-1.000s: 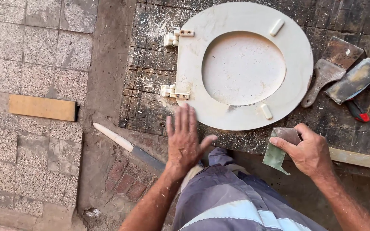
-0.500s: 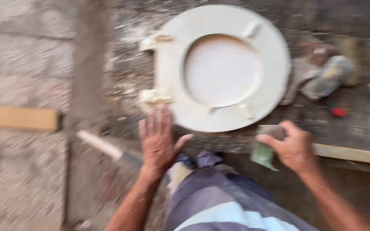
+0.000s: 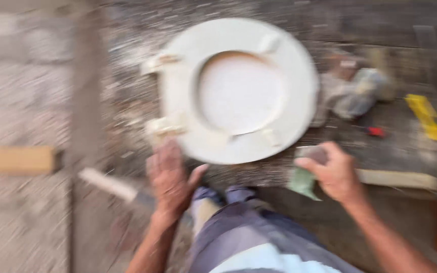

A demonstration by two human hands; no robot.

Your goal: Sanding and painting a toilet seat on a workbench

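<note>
The whole view is motion-blurred, so take the fine detail loosely. The cream toilet seat (image 3: 238,91) lies flat on a rough, dusty workbench (image 3: 360,20), its hinge pieces on the left side, right by the bench's left edge. The near rim of the seat almost reaches the front edge, so there's barely any bare bench in front of it.

The left hand (image 3: 170,179) is spread flat, fingers apart, holding nothing, resting at the front edge just under the near hinge. The right hand (image 3: 335,172) is closed around a small sanding block (image 3: 313,153) with a greenish sheet (image 3: 303,182) hanging below it, just off the seat's lower right rim.

To the right of the seat it's crowded: a blurry pile of scraper-like tools (image 3: 352,93), something small and red (image 3: 376,132), a yellow bar (image 3: 426,117), and a pale wooden strip (image 3: 398,179) along the front edge. To the left, the tiled floor has a wood offcut (image 3: 13,159) and a pale-handled blade (image 3: 110,185) lying on it.
</note>
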